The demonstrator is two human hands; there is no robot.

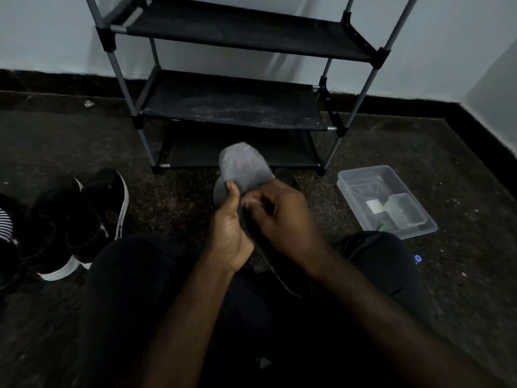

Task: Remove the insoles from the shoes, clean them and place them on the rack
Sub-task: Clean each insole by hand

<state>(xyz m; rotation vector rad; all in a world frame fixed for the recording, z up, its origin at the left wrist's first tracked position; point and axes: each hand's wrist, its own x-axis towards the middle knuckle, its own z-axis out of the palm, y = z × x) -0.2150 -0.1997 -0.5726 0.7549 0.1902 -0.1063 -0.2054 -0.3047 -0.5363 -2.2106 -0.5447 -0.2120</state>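
Note:
I sit on the floor in front of a black shoe rack [232, 107] with grey poles. A grey insole [244, 166] stands up between my hands, its rounded toe end pointing at the rack. My left hand [229, 233] grips its left edge, thumb on top. My right hand [282, 217] presses a small pale thing, maybe a wipe, against the insole's middle; I cannot make it out. A second dark insole [219, 191] shows behind the left thumb. A pair of black shoes [84, 219] with white soles lies on the floor at the left.
A clear plastic box [386, 200] holding small items stands on the floor at the right. The dark speckled floor [419, 152] runs to pale walls with a black skirting. My knees, in dark trousers, frame the hands. A striped thing sits at the far left edge.

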